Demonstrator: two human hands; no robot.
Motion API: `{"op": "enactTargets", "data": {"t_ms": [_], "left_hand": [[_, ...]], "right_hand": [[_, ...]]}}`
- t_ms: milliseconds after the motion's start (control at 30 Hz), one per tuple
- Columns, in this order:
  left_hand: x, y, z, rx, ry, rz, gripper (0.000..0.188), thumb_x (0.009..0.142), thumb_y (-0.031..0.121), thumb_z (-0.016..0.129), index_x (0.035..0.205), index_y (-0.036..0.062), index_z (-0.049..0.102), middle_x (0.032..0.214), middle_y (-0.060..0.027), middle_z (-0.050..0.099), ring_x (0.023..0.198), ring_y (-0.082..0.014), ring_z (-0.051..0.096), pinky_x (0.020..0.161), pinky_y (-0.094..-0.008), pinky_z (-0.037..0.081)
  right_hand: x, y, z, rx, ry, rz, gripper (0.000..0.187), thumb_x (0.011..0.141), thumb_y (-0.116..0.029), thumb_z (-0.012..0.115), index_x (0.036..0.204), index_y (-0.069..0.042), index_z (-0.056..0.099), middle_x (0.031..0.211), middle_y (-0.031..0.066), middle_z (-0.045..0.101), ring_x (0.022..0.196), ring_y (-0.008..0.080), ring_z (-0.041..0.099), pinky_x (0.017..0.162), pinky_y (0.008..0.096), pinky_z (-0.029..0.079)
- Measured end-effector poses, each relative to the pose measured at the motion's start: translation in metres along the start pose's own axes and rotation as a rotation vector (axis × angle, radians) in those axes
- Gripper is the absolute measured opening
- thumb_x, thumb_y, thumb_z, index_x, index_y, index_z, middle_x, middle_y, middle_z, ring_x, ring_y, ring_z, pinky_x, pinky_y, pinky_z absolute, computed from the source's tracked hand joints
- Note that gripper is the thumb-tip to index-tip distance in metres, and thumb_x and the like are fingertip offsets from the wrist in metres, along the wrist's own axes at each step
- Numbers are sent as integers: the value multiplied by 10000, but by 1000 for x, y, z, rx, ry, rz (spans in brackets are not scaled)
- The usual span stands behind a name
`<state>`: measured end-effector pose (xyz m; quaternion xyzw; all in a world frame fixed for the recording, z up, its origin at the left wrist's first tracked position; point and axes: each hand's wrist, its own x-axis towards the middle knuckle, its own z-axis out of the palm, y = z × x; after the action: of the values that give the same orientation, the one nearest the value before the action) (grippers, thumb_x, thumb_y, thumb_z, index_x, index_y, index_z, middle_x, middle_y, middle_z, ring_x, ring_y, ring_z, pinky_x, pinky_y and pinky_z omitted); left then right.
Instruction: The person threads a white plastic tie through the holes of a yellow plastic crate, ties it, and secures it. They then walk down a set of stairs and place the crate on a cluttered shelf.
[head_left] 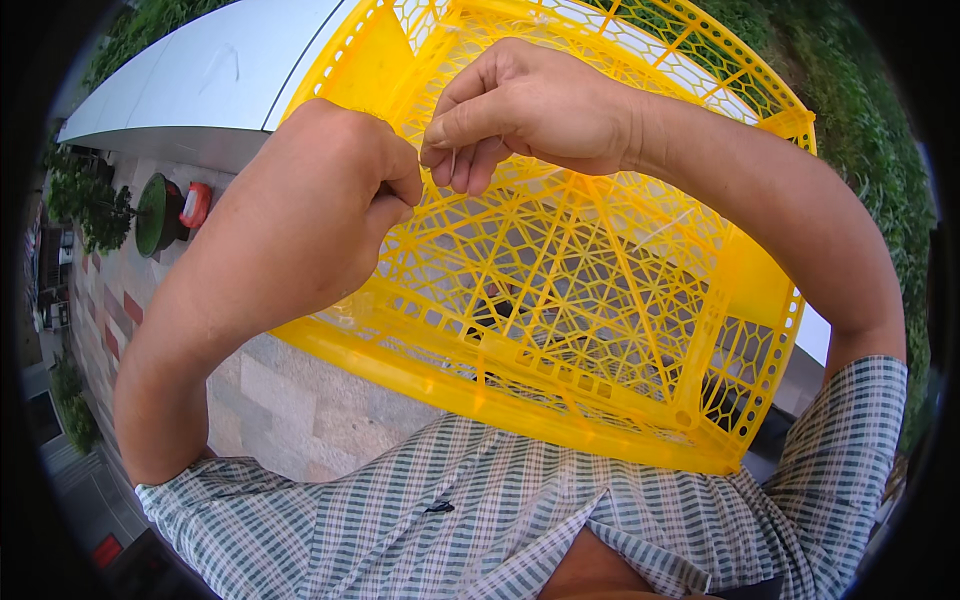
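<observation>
A yellow plastic crate [400, 365] with openwork lattice walls and bottom lies in front of my body, its open side toward me. Over its left part, my left hand [335, 190] is closed with thumb and fingers pressed together; whatever it may hold is hidden. Just right of it, my right hand [530, 110] hangs above the crate in a pinch. A thin pale strand [453, 162] shows under its thumb and fingers. The fingertips of both hands nearly meet, and I cannot tell whether the strand runs to my left hand.
A white, smooth-sided ledge [215, 80] extends behind the crate to the upper left. Paving [290, 400] covers the ground. At the left stand a round green planter [152, 215] and a red object [196, 205]. Green plants [880, 140] grow along the right side.
</observation>
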<state>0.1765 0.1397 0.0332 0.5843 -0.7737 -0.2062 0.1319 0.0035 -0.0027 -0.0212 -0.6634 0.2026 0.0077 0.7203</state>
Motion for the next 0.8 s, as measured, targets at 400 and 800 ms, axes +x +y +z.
{"op": "enactTargets", "data": {"t_ms": [400, 800], "left_hand": [[-5, 0, 4, 26, 42, 5, 60, 789, -79, 697, 844, -57, 688, 811, -173, 709, 718, -316, 696, 681, -359, 547], [4, -3, 9, -17, 157, -15, 78, 884, -102, 674, 868, -58, 613, 744, -85, 661, 649, -135, 667, 597, -272, 542]], "right_hand": [[-3, -6, 27, -399, 98, -21, 191, 924, -101, 728, 1034, 54, 743, 850, 98, 741, 728, 135, 696, 672, 296, 596], [1, 1, 27, -252, 63, 35, 129, 919, -91, 714, 926, 34, 740, 789, 75, 719, 634, 128, 663, 637, 279, 566]]}}
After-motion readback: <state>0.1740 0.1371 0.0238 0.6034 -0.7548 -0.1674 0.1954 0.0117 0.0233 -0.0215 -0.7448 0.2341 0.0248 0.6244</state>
